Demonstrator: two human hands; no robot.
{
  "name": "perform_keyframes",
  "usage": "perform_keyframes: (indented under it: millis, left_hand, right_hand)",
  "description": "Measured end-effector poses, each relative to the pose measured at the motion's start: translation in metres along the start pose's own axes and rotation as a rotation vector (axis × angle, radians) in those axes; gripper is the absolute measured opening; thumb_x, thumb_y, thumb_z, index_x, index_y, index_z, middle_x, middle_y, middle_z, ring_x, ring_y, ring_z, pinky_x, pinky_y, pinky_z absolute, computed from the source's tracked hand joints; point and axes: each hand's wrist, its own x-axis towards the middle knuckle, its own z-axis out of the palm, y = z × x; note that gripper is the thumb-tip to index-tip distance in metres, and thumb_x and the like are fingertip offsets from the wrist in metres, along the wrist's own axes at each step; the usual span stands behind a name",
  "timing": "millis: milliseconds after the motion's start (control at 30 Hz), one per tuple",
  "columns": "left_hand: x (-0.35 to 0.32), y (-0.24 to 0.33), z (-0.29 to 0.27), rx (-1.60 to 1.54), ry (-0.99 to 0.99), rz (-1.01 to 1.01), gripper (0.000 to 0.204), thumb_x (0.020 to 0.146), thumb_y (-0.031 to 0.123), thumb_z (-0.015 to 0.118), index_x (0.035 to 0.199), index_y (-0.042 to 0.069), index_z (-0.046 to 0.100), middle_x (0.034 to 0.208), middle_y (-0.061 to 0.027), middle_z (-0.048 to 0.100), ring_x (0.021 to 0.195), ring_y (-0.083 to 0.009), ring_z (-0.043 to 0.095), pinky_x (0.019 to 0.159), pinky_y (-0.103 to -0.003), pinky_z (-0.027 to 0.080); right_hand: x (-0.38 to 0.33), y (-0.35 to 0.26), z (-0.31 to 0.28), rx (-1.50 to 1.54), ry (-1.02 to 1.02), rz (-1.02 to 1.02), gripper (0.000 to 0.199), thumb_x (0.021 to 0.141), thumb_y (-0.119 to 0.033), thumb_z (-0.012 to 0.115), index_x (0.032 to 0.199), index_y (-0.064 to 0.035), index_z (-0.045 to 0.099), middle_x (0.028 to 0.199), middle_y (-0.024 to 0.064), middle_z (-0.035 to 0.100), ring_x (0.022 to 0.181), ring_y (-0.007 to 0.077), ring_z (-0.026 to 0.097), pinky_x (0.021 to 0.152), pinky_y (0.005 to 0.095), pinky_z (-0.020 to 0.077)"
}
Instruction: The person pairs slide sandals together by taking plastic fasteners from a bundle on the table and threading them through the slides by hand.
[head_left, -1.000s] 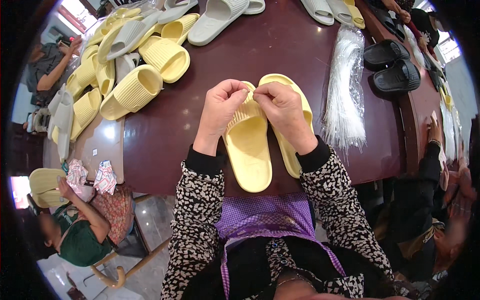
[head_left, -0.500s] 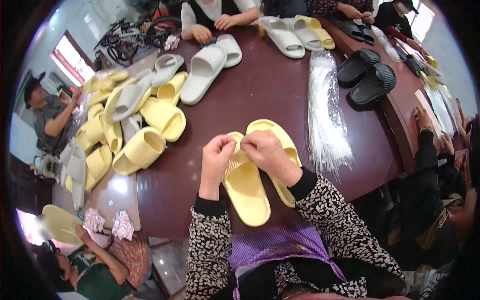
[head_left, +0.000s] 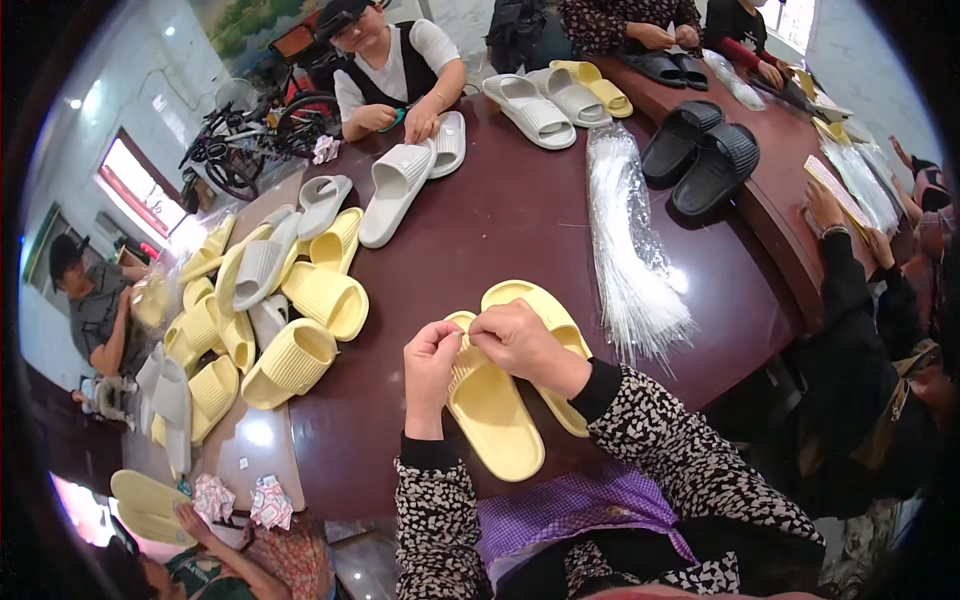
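Note:
A pair of yellow slide slippers lies on the dark red table in front of me, toes pointing away. My left hand [head_left: 432, 365] is closed in a pinch above the strap of the left yellow slipper [head_left: 497, 420]. Fingertip to fingertip with it, my right hand [head_left: 520, 340] is pinched too and covers part of the right yellow slipper [head_left: 535, 300]. Whatever lies between the fingertips is too small to make out. To the right rests a clear bag of thin white plastic strips [head_left: 632, 240], their loose ends fanning toward me.
Yellow and grey slippers [head_left: 290, 365] are heaped at the left. Black slippers [head_left: 715, 170] sit at the right, grey slippers [head_left: 395, 195] farther back. Across the table [head_left: 450, 270] a person [head_left: 400, 75] handles a grey slipper. Other people work along both sides. Crumpled paper [head_left: 270, 502] lies lower left.
The view has tilted up, so the table's contents sit lower and the person opposite shows more fully. My hands stay pinched together over the slippers.

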Motion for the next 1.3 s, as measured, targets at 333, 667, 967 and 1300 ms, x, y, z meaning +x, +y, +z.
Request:
perform_keyframes:
  millis: [333,667,967,1300]
  left_hand:
    - [0.0,0.001,0.004,0.032,-0.027,0.011,0.006,0.089,0.001,0.058,0.09,0.0,0.064,0.077,0.0036,0.06,0.062,-0.0012,0.05,0.054,-0.015,0.039]
    - [0.001,0.004,-0.001,0.044,-0.095,-0.066,0.006,0.086,0.0,0.059,0.089,-0.002,0.064,0.077,0.0022,0.061,0.067,-0.0032,0.053,0.059,-0.018,0.043]
    - [0.001,0.001,0.0,0.01,-0.069,-0.061,0.005,0.086,0.0,0.059,0.087,-0.002,0.064,0.078,0.0023,0.061,0.068,-0.0031,0.052,0.06,-0.018,0.043]
    - [-0.001,0.01,0.004,0.028,-0.078,0.014,0.005,0.089,0.002,0.058,0.092,0.0,0.062,0.083,0.0014,0.061,0.07,-0.0037,0.054,0.062,-0.018,0.045]
  right_hand:
    - [-0.001,0.0,-0.004,-0.002,-0.011,0.031,0.005,0.072,-0.004,0.064,0.068,-0.0019,0.062,0.061,0.0116,0.06,0.057,0.0284,0.06,0.055,0.0383,0.0449]
    - [0.0,-0.002,-0.003,0.012,-0.009,0.015,0.007,0.071,-0.004,0.065,0.066,-0.0006,0.061,0.061,0.0128,0.06,0.054,0.0296,0.059,0.056,0.0389,0.0455]
    - [0.0,-0.002,-0.001,0.006,0.005,0.024,0.004,0.071,-0.003,0.065,0.069,-0.0032,0.062,0.061,0.0098,0.06,0.057,0.0274,0.058,0.059,0.0383,0.0424]
    - [-0.001,-0.003,-0.001,-0.02,-0.03,0.076,0.003,0.072,-0.002,0.065,0.074,-0.0042,0.064,0.067,0.0059,0.063,0.067,0.0236,0.06,0.068,0.0364,0.0425]
